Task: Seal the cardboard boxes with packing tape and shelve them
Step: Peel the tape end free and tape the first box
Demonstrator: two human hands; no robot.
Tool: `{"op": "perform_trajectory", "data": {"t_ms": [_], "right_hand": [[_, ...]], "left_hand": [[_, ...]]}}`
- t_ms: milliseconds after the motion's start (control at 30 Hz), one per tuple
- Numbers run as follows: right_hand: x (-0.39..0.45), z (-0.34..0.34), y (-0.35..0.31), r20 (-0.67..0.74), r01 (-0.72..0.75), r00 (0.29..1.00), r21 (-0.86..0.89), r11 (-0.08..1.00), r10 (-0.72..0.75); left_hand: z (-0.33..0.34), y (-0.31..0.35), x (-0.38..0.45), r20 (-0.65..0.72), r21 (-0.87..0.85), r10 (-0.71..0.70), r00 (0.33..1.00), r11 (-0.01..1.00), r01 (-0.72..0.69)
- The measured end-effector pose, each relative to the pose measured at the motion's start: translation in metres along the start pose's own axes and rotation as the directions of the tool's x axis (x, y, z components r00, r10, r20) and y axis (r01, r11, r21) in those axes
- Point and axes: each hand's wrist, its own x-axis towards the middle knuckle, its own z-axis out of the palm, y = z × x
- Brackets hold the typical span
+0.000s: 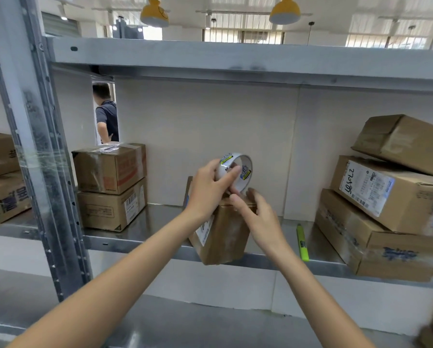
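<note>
Head view, frame centre: left hand [207,187] grips the tape roll [236,172]. Right hand [258,214], fingers relaxed, touches the small box [223,237] on the shelf [135,239].

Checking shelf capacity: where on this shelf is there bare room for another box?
Bare metal shows between the left stack and the small box under the hands, and a narrower strip between that box and the highlighter. The right end is crowded with leaning boxes.

Small box [223,232] on shelf [160,237], between 2 box stacks [111,187].
</note>
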Motion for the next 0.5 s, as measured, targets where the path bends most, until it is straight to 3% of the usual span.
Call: {"op": "perform_trajectory", "data": {"t_ms": [67,233,367,500], "right_hand": [[0.003,0.001,-0.005,0.061,0.043,0.997,0.005,0.999,-0.044],[0.005,0.01,-0.008,0.021,0.069,0.998,-0.388,0.919,-0.066],[-0.001,0.017,-0.005,0.01,0.177,0.982,-0.431,0.885,-0.191],[0.0,0.015,-0.006,0.01,0.192,0.978,-0.452,0.871,-0.21]], "left_hand": [[0.003,0.0,0.003,0.017,0.005,-0.011,1.0,1.0,0.011],[-0.007,0.003,0.004,0.041,-0.014,-0.015,0.999,1.0,0.015],[-0.021,0.009,-0.001,0.009,-0.067,-0.033,0.999,0.997,0.034],[-0.051,0.013,-0.001,-0.021,0.006,-0.026,0.999,1.0,0.026]]}}
